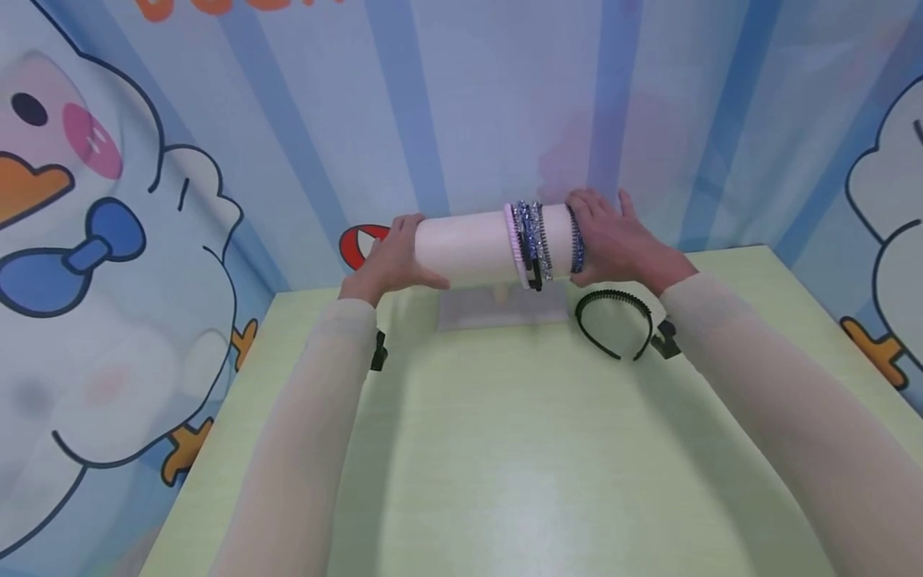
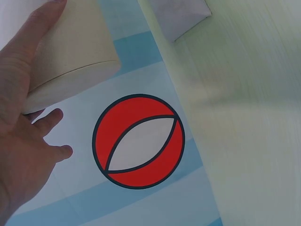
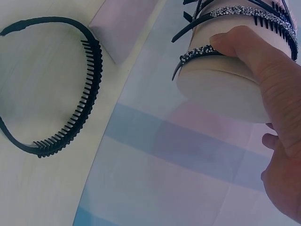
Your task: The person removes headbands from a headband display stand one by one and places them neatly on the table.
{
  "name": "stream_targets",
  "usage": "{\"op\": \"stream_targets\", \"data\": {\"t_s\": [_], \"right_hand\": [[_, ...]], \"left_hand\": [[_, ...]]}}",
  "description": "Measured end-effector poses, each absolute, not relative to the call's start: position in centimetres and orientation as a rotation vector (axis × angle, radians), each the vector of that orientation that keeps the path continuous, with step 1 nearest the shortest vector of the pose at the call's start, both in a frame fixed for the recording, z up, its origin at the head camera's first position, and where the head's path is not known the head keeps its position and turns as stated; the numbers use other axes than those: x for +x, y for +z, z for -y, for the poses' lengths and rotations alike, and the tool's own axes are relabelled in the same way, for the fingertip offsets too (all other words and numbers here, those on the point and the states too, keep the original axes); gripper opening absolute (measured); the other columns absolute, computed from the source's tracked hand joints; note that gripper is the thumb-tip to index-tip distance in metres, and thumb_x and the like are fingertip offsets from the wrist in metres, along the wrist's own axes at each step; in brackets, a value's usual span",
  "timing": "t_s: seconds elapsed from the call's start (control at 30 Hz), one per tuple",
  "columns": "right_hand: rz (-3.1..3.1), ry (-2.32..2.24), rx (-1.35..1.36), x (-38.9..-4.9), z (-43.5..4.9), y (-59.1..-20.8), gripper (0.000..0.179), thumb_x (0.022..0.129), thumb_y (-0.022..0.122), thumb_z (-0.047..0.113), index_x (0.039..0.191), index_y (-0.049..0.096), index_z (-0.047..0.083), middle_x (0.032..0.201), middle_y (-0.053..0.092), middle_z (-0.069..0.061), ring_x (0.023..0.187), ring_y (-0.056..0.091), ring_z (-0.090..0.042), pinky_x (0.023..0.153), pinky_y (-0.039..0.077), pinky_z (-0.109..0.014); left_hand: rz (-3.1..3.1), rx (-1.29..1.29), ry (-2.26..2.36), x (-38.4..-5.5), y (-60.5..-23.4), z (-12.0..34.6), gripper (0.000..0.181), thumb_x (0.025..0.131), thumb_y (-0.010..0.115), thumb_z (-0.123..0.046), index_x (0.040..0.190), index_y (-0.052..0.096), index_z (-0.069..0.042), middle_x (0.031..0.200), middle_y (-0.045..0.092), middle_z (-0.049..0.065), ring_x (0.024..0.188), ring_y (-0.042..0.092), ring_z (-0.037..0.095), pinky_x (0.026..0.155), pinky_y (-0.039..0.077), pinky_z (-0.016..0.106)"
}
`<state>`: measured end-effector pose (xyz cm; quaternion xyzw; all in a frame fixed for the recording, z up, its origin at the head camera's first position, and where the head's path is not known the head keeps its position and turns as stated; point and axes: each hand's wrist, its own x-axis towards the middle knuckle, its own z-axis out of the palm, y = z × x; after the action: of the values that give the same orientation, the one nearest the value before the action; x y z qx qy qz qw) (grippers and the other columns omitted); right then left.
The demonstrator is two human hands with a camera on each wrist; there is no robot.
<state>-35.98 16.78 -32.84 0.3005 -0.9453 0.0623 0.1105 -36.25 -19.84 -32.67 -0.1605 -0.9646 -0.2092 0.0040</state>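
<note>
A white headband stand (image 1: 461, 244), a thick horizontal roll on a post and flat base (image 1: 469, 308), stands at the table's far side. My left hand (image 1: 392, 260) grips its left end, the thumb (image 2: 28, 35) lying along the roll. At the other end my right hand (image 1: 616, 240) holds the roll, its thumb (image 3: 244, 44) over the edge of a dark sparkly headband (image 3: 197, 52). Several more headbands, glittery silver-blue (image 1: 534, 236), black and pink (image 1: 513, 240), circle the roll left of that hand. A black toothed headband (image 1: 613, 296) lies on the table below my right hand.
The pale green table (image 1: 505, 449) reaches back to a blue striped backdrop (image 1: 483, 104) with printed cartoon birds. A printed red and white ball (image 2: 141, 141) shows on the backdrop beside my left hand. Dark wrist devices (image 1: 667, 340) sit under both sleeves.
</note>
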Motion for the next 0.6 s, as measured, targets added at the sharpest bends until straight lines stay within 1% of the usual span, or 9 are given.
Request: {"op": "stream_targets", "data": {"t_s": [0.1, 0.27, 0.43, 0.6], "right_hand": [[2.775, 0.193, 0.882, -35.88, -16.91, -32.83, 0.126, 0.062, 0.09, 0.04, 0.153, 0.015, -0.004, 0.156, 0.023, -0.027, 0.146, 0.017, -0.043, 0.111, 0.001, -0.072], [2.764, 0.19, 0.885, -35.9, -17.1, -32.83, 0.126, 0.062, 0.09, 0.041, 0.153, 0.016, -0.004, 0.156, 0.023, -0.026, 0.146, 0.018, -0.043, 0.111, 0.002, -0.072], [2.764, 0.189, 0.876, -35.8, -17.42, -32.81, 0.126, 0.063, 0.09, 0.041, 0.153, 0.016, -0.004, 0.156, 0.023, -0.026, 0.146, 0.019, -0.043, 0.112, 0.003, -0.072], [2.761, 0.209, 0.877, -35.65, -17.51, -32.94, 0.124, 0.063, 0.091, 0.039, 0.153, 0.017, -0.004, 0.155, 0.024, -0.026, 0.145, 0.02, -0.042, 0.112, 0.002, -0.072]], "left_hand": [[3.02, -0.505, -0.655, -36.27, -32.71, 19.87, 0.113, 0.07, 0.088, -0.048, 0.155, 0.022, -0.013, 0.155, 0.027, 0.011, 0.128, 0.04, 0.032, 0.104, 0.037, 0.057], [3.015, -0.504, -0.664, -36.19, -32.6, 19.78, 0.114, 0.07, 0.089, -0.047, 0.155, 0.022, -0.012, 0.154, 0.027, 0.011, 0.128, 0.041, 0.032, 0.104, 0.037, 0.057], [3.02, -0.5, -0.661, -36.15, -32.46, 19.6, 0.113, 0.07, 0.088, -0.047, 0.155, 0.022, -0.013, 0.154, 0.027, 0.011, 0.127, 0.041, 0.033, 0.103, 0.038, 0.057], [3.014, -0.491, -0.681, -35.98, -32.66, 19.63, 0.11, 0.071, 0.088, -0.046, 0.154, 0.023, -0.014, 0.153, 0.029, 0.01, 0.128, 0.039, 0.031, 0.102, 0.04, 0.057]]}}
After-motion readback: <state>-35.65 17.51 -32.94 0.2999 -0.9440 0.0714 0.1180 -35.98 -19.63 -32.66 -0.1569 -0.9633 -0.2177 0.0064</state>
